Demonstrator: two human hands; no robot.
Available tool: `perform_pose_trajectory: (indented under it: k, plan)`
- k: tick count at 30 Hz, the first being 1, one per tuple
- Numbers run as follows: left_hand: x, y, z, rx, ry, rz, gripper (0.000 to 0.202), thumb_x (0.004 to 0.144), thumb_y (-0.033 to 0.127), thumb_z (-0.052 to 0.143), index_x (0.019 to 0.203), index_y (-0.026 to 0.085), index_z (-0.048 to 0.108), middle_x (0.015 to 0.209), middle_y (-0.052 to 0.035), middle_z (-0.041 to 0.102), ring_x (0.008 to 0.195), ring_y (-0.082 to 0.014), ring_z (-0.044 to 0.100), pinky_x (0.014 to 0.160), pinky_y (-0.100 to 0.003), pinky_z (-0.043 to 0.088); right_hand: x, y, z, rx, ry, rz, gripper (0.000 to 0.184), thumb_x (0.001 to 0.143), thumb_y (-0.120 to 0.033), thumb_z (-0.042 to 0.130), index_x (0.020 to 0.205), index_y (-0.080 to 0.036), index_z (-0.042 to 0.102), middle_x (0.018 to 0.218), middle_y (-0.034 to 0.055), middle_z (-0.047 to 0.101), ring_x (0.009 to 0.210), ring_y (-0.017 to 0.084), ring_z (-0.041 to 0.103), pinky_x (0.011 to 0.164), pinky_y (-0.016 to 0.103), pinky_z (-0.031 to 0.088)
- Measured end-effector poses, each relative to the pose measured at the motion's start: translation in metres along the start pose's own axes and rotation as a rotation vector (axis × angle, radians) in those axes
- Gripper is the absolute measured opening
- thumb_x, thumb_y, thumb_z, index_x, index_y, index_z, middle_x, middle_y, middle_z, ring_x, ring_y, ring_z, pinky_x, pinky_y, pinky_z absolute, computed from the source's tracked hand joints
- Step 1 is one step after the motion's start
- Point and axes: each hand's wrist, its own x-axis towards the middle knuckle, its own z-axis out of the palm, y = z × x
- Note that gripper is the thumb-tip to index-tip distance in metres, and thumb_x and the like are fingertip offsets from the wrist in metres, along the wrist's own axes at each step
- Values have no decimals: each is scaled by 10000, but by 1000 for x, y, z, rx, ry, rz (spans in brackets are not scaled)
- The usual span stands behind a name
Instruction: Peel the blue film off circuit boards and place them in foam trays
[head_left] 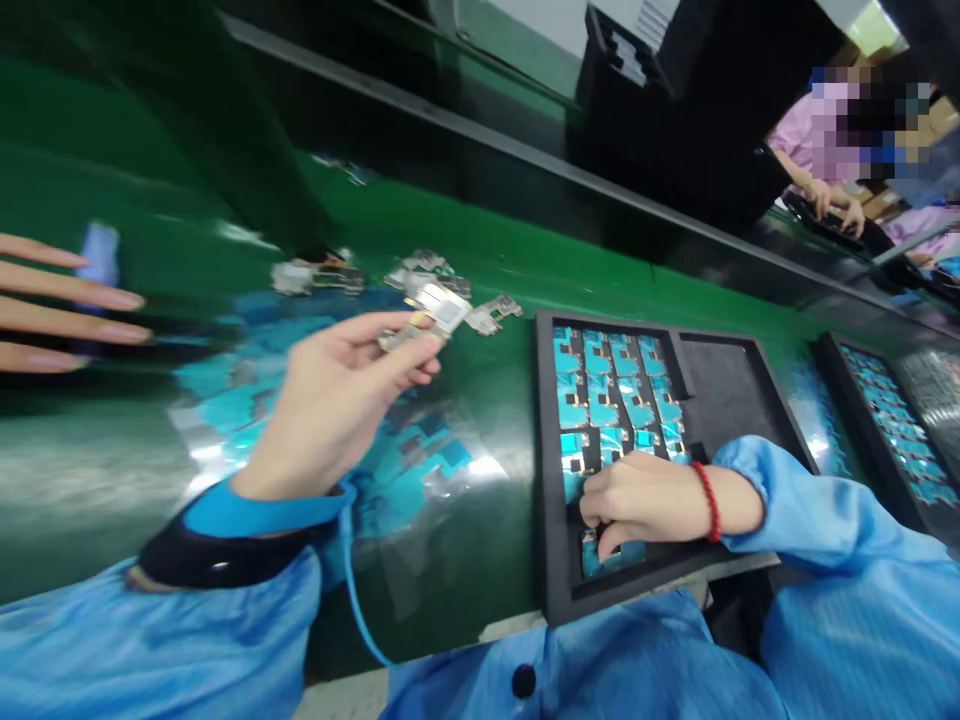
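Observation:
My left hand (pixel 330 400) is closed, its thumb and fingers pinching a small circuit board (pixel 442 308) with a bright metal shield, held above the green bench. A light blue wrist strap (pixel 262 508) with a cord circles that wrist. At the lower left of the black tray (pixel 550 480), my right hand (pixel 637 497) has its fingers curled down on a teal-faced circuit board (pixel 592 558); the fingertips are partly hidden. Rows of similar teal boards (pixel 600 385) fill the tray's left compartment above this hand.
Loose boards (pixel 427 270) lie on the bench beyond my left hand. Teal film pieces (pixel 427 460) are scattered below it. Another person's hand (pixel 60 300) reaches in from the left. A second tray (pixel 892 430) with boards stands far right. A dark post (pixel 247 120) rises at the back.

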Motion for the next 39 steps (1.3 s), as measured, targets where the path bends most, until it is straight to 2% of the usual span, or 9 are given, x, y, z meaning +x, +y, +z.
perform_pose_trajectory:
  k: [3,6,9,11,18,23,29,34,39]
  plan:
    - [-2,7,-4,75,-115,-78,388,528,272,834,874,157,700,649,0,669,578,-97,598,530,-162,485,-5,-1,-14,28,158,-81,212,856,-308,716,806,-129,612,747,26,604,633,135,546,498,229,343]
    - [-2,17,-13,73,-87,22,369,550,271,828,881,168,701,671,-5,669,600,-110,607,528,-169,487,2,14,-38,275,320,-234,185,878,-248,691,750,-140,612,670,-17,585,603,100,551,580,186,420]
    - [2,27,-22,-17,-1,176,304,549,191,811,832,166,704,682,0,660,593,-109,603,518,-173,475,31,34,-56,279,548,-194,113,903,-191,645,800,-145,641,763,13,652,680,124,605,670,214,464]
    - [8,29,-26,-104,17,173,275,547,149,794,806,157,701,710,1,660,594,-105,600,553,-189,483,61,43,-62,187,636,-171,44,911,-156,616,888,-142,650,885,50,676,801,161,633,763,258,487]
    - [35,4,-38,-177,75,-69,128,598,86,736,717,92,692,734,-39,649,689,-104,598,678,-219,496,146,36,-50,-73,491,-320,511,829,-340,731,1198,-26,568,1328,216,500,1233,293,465,1061,399,396]
    - [42,-7,-41,-185,79,-100,100,605,59,721,697,81,687,774,-65,666,733,-124,612,726,-237,491,165,35,-48,-58,518,-272,366,805,-355,748,1049,-102,648,1244,149,562,1139,250,526,1002,365,443]
    - [40,-6,-38,-129,61,-102,105,600,96,737,689,85,683,728,-61,662,677,-128,605,693,-243,469,169,26,-50,-287,552,-257,118,931,-213,607,950,-105,652,1076,101,625,940,193,590,825,294,493]
    - [36,-2,-37,-93,48,-121,133,573,110,747,682,94,671,714,-63,659,696,-148,614,697,-263,464,155,24,-48,-718,621,-405,259,1014,-115,359,1059,-70,611,1054,141,629,848,199,572,739,333,484]
    - [35,-1,-36,-52,36,-120,169,570,146,759,698,90,664,710,-59,653,686,-140,606,706,-262,463,126,10,-45,-790,721,-587,296,1023,-115,322,1019,-73,615,940,127,636,806,177,569,717,316,495]
